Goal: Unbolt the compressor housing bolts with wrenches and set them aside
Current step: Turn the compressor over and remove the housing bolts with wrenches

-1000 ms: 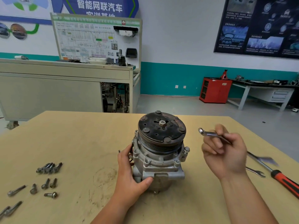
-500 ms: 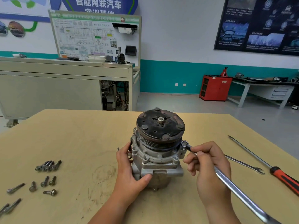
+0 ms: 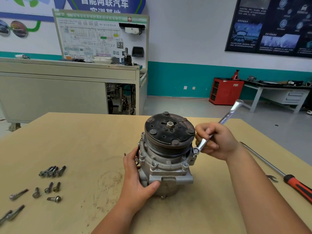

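Grey cast-metal compressor (image 3: 166,168) upright at frame centre, dark pulley face up; left hand (image 3: 137,181) grips its lower left side. Right hand (image 3: 217,141) grips long chrome ring wrench (image 3: 217,127), ring on right flange bolt (image 3: 195,150), handle pointing toward upper right

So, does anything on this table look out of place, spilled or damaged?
Nothing serious. The compressor stands upright in the left hand, and the wrench in the right hand sits on a housing bolt at its right side. Only a dirty ring marks the table left of it; loose bolts lie further left.
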